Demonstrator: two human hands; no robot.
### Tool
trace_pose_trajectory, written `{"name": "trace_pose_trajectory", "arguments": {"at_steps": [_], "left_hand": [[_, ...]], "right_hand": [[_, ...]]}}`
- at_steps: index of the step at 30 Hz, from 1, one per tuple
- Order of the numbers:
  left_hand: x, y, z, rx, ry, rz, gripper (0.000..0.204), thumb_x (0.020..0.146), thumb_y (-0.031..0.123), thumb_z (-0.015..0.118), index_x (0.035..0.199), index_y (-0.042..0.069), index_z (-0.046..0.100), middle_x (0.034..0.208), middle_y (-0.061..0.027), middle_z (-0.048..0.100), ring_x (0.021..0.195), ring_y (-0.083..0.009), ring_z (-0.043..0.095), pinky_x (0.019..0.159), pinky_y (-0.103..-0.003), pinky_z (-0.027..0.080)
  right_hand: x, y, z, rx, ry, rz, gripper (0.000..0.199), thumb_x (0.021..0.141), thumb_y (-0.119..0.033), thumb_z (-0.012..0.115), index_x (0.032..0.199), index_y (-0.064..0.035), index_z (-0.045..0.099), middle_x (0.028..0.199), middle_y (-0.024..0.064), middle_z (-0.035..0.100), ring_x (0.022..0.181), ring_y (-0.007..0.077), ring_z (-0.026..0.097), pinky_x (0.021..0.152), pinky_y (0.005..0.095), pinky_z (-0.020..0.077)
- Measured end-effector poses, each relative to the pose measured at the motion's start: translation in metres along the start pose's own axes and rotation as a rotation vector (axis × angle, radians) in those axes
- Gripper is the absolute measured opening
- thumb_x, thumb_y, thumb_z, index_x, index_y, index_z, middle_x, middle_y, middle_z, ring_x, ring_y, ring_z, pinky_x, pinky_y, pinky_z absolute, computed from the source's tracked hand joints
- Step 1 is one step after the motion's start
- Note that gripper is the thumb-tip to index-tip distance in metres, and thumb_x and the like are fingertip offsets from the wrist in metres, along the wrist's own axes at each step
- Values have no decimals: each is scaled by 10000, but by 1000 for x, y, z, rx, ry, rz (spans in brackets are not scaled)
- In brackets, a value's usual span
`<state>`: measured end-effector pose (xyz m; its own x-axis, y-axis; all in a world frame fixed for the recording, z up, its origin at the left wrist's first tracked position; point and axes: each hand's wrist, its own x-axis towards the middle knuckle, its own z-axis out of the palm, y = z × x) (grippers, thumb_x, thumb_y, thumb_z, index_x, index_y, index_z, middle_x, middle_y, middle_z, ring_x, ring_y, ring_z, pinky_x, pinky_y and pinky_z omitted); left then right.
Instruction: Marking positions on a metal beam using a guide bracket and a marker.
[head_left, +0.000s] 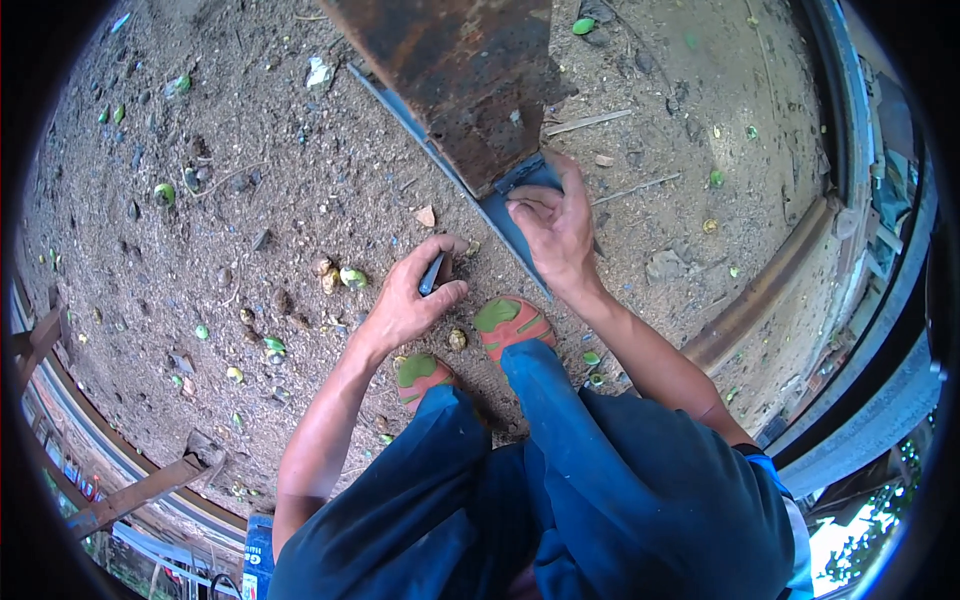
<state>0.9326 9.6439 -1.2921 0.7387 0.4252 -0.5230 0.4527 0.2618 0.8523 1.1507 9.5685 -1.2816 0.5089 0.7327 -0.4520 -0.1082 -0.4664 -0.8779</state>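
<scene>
A broad rusty metal plate [455, 80] reaches down from the top of the view. Beneath its near end lies a long blue-grey metal strip [510, 232], slanting across the dirt. My right hand [560, 225] is at that end, its fingers curled around a small blue-grey metal piece [522, 172] set against the plate's edge. What the fingertips touch underneath is partly hidden. Left of the strip, just above the ground, my left hand [412, 295] grips a small flat dark piece [432, 272] with a bluish edge between thumb and fingers; its kind cannot be made out.
My shoes [513, 322] stand close below the hands. Small green and yellowish fruits [352, 277] and stones are scattered over the dirt. A brown metal beam [760, 290] runs along the right; a rusty bar [135, 495] juts in at lower left. Thin sticks [588, 122] lie beyond the plate.
</scene>
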Motion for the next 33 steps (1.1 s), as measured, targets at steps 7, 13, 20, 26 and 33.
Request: {"name": "trace_pose_trajectory", "arguments": {"at_steps": [7, 13, 20, 26, 33], "left_hand": [[1, 8, 1, -17, 39, -46, 662, 778, 144, 783, 1383, 100, 520, 955, -26, 524, 888, -163, 532, 813, -308, 463], [7, 15, -4, -156, 75, 16, 915, 717, -6, 715, 1543, 118, 341, 1084, -42, 497, 978, -171, 541, 894, -317, 494], [8, 20, -12, -252, 145, 39, 950, 701, -2, 801, 1511, 127, 322, 1128, -70, 553, 1012, -195, 563, 920, -351, 502], [1, 17, -20, -324, 186, 22, 889, 744, 45, 864, 1461, 118, 345, 1188, -75, 584, 1036, -171, 574, 898, -341, 524], [-2, 20, -30, -372, 221, 12, 828, 798, 153, 862, 1456, 77, 364, 1252, -96, 633, 1045, -159, 596, 838, -323, 518]], "right_hand": [[9, 2, -2, -166, -12, -46, 740, 889, -85, 732, 1496, -7, 315, 983, 191, 699, 884, 252, 721, 792, 351, 571], [4, -1, 4, -383, -4, -153, 865, 833, -130, 820, 1495, 31, 287, 951, 210, 699, 874, 309, 731, 777, 389, 583], [6, -2, 10, -448, 46, -196, 834, 840, -156, 826, 1474, 26, 316, 894, 190, 702, 807, 303, 709, 751, 396, 563], [8, 2, 14, -501, 63, -250, 745, 888, -157, 784, 1456, 24, 337, 862, 174, 693, 789, 296, 699, 735, 397, 542], [7, 6, 17, -513, 59, -277, 728, 923, -164, 749, 1465, 44, 310, 825, 141, 659, 747, 250, 655, 713, 379, 521]]}}
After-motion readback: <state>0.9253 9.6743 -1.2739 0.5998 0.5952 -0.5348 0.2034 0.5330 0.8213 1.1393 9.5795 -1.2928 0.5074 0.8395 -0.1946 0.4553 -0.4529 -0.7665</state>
